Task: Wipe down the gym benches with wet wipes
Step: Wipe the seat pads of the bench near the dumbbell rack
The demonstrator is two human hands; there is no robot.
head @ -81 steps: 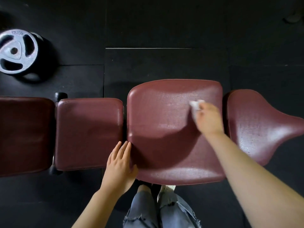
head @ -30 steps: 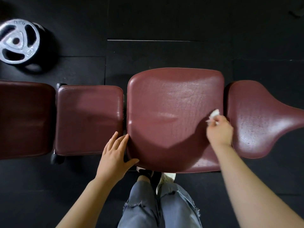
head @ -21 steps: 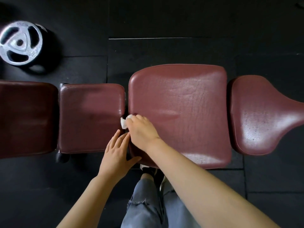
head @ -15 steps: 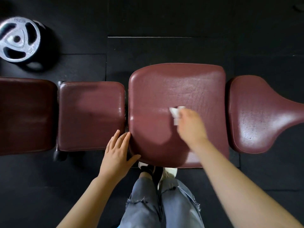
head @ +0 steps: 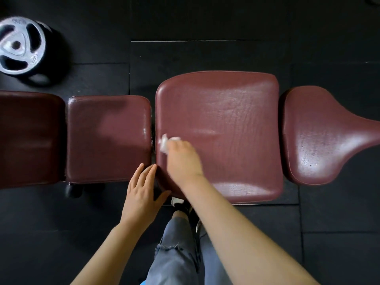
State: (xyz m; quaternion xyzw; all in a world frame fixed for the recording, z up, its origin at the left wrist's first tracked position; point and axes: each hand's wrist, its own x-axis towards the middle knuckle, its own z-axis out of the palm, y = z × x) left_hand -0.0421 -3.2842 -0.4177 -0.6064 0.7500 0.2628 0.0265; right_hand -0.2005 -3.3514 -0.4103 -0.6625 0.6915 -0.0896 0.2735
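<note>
Black rubber gym floor (head: 205, 54), weight plate (head: 19, 45) lying on it far up-left, well apart from everything else. Bench is a row of maroon pads: big square pad (head: 222, 128) in the middle, smaller pad (head: 107, 138) to its left, a darker pad (head: 28, 138) beyond that, tapered seat pad (head: 320, 134) on the right. Right hand (head: 183, 161) is on the big square pad near its left edge, fingers curled round a crumpled white wet wipe (head: 164, 144); the wipe sticks out past the fingertips, pressed on the vinyl just beside the gap to the smaller pad. Hand is motion-blurred, so exact grip is hard to read, but it clearly has the wipe. Left hand (head: 144, 192) holds nothing: fingers straight and together, tips resting at the gap below the wiping hand, thumb splayed toward the big pad's front corner, likely bracing. Progress, my read: big pad shows sheen and faint streaks to the right of the fingers, looks mostly covered; its near-left corner under the hand is the bit in work. Seat pad is glossy too, can't tell if wet or just glare. Smaller pad and dark pad left of the fingers look duller, probably still to do. Jeans (head: 176, 254) at bottom of frame.
</note>
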